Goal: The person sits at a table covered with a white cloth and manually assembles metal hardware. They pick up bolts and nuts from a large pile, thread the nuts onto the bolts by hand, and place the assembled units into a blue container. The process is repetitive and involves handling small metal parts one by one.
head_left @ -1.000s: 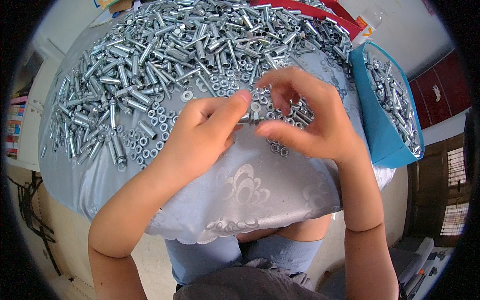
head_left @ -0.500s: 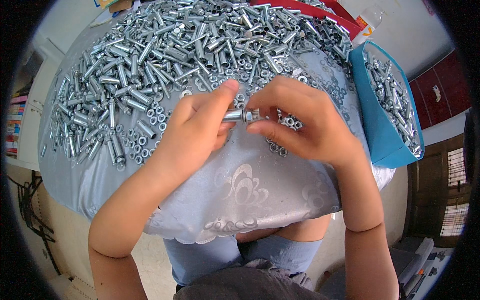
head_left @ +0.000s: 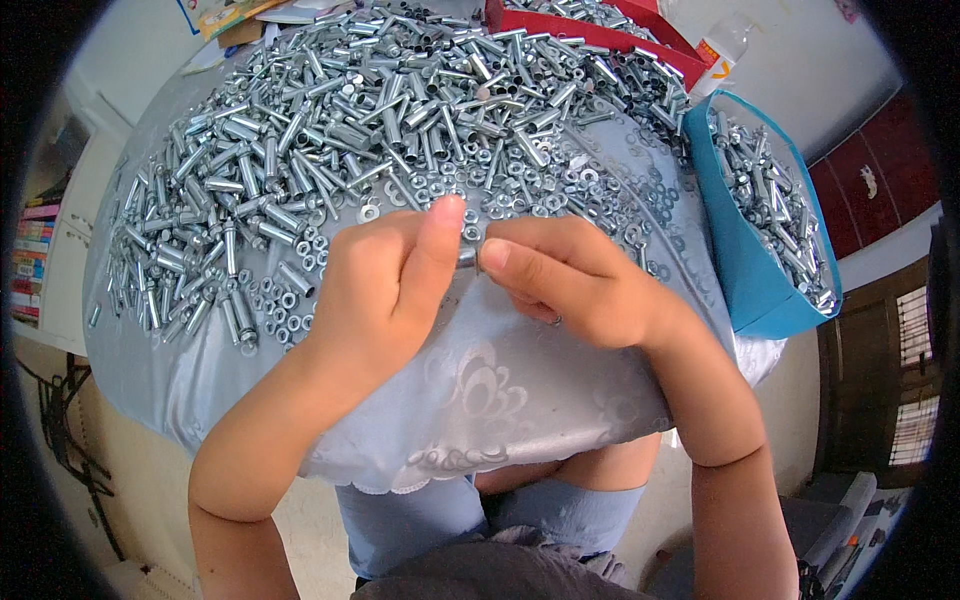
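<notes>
Between my two hands, in front of the pile, lies a metal expansion anchor bolt (head_left: 467, 258); only a short shiny stretch of its sleeve shows. My left hand (head_left: 385, 285) is closed around one end, its thumb pointing up along the forefinger. On the other end the thumb and fingers of my right hand (head_left: 580, 285) are pinched together, covering the nut and washer end. Just beyond my fingers, loose nuts (head_left: 470, 228) and washers (head_left: 369, 213) lie scattered on the table.
A broad heap of metal sleeves and bolts (head_left: 395, 120) covers the far part of the cloth-covered table (head_left: 490, 390). On the right stands a blue box (head_left: 765, 290) full of anchor bolts. A red tray (head_left: 600, 38) with metal parts and a plastic bottle (head_left: 722, 52) are behind.
My right fingers, earlier spread around the visible nut, have closed over that end of the bolt. Both hands sit slightly lower in view, and the left keeps its grip.
</notes>
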A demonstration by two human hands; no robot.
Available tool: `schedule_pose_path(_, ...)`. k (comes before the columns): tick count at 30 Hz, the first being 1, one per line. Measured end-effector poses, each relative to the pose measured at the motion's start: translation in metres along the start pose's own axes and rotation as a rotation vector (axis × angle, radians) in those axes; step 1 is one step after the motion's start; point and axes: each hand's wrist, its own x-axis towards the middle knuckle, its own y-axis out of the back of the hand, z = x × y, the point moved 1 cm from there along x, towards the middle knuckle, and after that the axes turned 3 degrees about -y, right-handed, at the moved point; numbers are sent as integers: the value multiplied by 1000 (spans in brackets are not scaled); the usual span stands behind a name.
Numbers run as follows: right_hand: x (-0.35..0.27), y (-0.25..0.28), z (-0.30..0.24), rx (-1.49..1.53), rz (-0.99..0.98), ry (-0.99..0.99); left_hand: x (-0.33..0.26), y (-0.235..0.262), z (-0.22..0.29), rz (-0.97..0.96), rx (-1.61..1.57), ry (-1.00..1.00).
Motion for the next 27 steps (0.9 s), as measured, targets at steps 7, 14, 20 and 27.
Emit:
schedule_pose_path(7, 4, 22, -6, 197, 419, 126, -10, -5, 10, -737, -16, -89)
schedule_pose_path(14, 3, 34, -10, 592, 565, 152, 24, 41, -24, 268, -1612, 315)
schedule_pose_path(20, 3, 37, -3, 604, 544, 155, 25, 29, -19, 301, -1478, 617)
schedule_pose_path(27, 4, 35, -7, 580, 608, 131, 22, 32, -15, 192, -1300, 500)
